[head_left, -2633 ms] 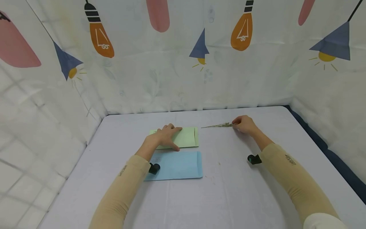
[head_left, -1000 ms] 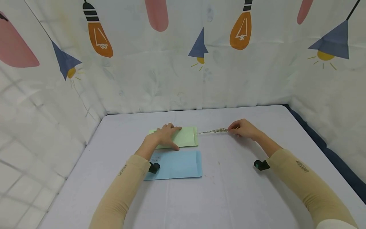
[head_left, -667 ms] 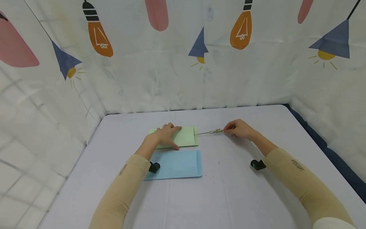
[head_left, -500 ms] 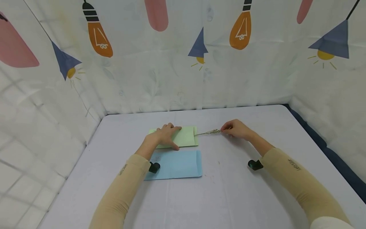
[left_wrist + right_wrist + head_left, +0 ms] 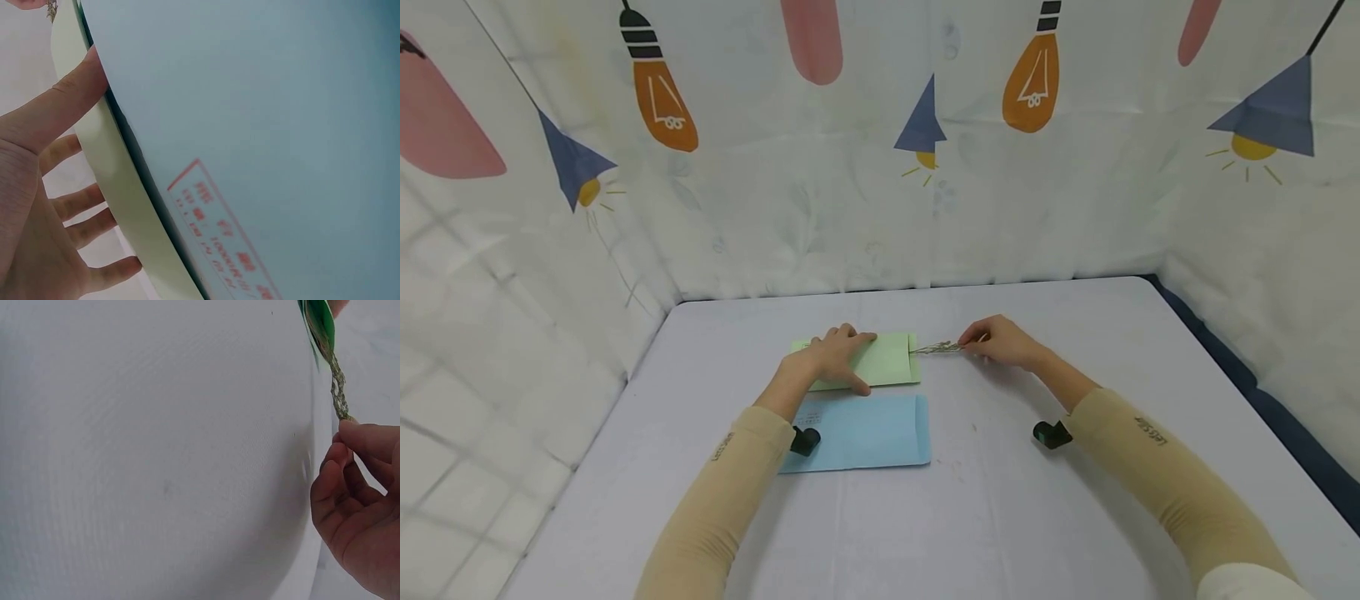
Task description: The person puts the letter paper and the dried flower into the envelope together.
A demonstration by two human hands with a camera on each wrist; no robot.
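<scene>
My left hand spans the light green envelope, thumb at its near edge and fingers spread to its far edge. In the left wrist view the thumb and fingers lie on either side of the pale green paper. The envelope's mouth, at its right end, gapes and shows a darker green inside in the right wrist view. My right hand pinches a thin dried flower sprig by its flowery right end between thumb and fingertips. The sprig's stem end runs left into the mouth, where it is hidden.
Nearer me, a light blue envelope lies flat, its flap to the right; red print shows on it in the left wrist view. A white cloth covers the table. Patterned curtains close off the back and sides.
My right hand brought the sprig left and nearer me, then slid its stem into the green envelope, so less of it shows. My left hand has stayed in place.
</scene>
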